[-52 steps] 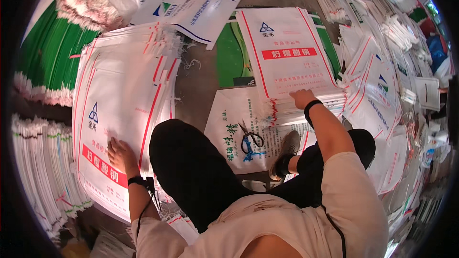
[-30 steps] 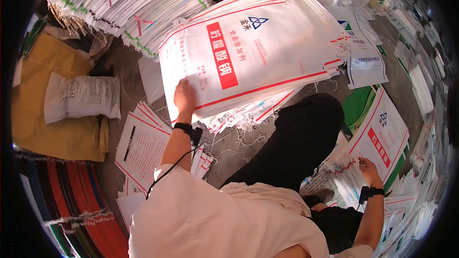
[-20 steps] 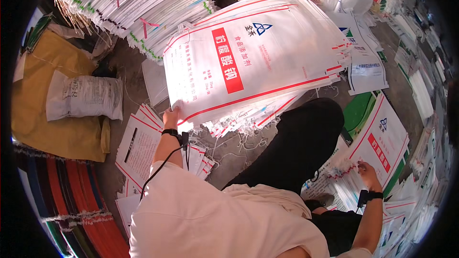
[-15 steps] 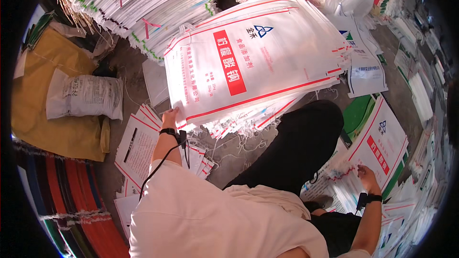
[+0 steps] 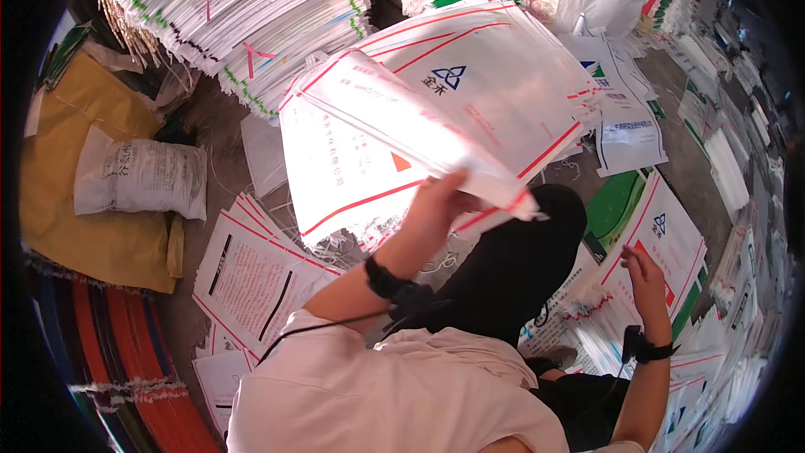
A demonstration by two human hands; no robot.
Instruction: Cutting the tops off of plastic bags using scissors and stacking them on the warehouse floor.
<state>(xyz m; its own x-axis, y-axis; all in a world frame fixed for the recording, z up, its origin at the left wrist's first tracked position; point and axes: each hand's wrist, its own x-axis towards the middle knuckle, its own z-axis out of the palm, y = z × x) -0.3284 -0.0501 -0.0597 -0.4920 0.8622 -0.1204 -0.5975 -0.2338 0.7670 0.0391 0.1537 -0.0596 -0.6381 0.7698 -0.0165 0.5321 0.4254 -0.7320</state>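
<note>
My left hand (image 5: 438, 210) is closed on the edge of a flat white printed sack (image 5: 394, 117), which folds over toward the right. Beneath it lies a pile of similar white sacks (image 5: 537, 84) with red stripes and a blue emblem. Only part of the top print shows under the lifted sack. Over on the right, my right hand (image 5: 647, 281) hovers above or just touches a second pile of red-and-white sacks (image 5: 671, 231); its fingers are apart and hold nothing. Each wrist wears a black strap with a small device.
Tall bundles of stacked sacks (image 5: 243, 17) stand at the back. Left are a yellow sack (image 5: 101, 235), a filled white bag (image 5: 142, 176) and orange and dark bundles (image 5: 126, 327). Printed sheets (image 5: 243, 277) lie by my left arm. My black-clad knee (image 5: 537, 235) is between the piles.
My left hand has moved right from the pile's near left corner, carrying the top sack's edge over. My right hand has lifted slightly and its fingers have spread.
</note>
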